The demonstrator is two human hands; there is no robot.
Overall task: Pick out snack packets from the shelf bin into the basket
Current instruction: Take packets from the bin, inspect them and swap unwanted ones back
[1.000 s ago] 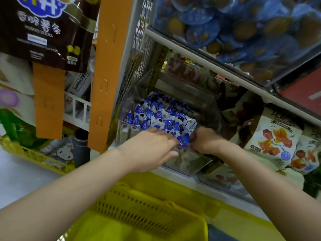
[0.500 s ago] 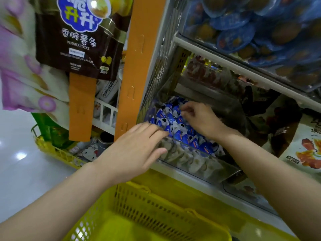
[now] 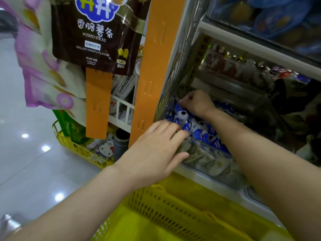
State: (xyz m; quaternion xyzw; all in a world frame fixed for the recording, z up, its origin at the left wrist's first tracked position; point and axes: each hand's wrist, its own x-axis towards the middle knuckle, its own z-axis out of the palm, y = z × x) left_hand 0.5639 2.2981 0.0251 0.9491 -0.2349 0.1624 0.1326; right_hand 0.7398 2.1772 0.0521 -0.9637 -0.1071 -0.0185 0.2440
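A clear plastic shelf bin [image 3: 206, 160] holds several small blue-and-white snack packets [image 3: 203, 134]. My right hand [image 3: 196, 103] reaches deep into the bin's back left corner, its fingers curled round packets there. At the bin's front left edge my left hand [image 3: 156, 150] lies flat, fingers straight, the fingertips touching the nearest packets. Below both arms sits the yellow plastic basket [image 3: 173, 206]; the part of its inside that shows holds nothing.
An orange shelf upright [image 3: 152, 66] stands just left of the bin. A brown potato-sticks bag [image 3: 97, 32] hangs at upper left. A second yellow basket [image 3: 83, 150] with goods stands on the shiny floor. More packets fill the shelves at right and above.
My right hand has moved from the bin's front edge to its back left corner and curled onto packets. My left hand stays at the front edge. The camera has swung left.
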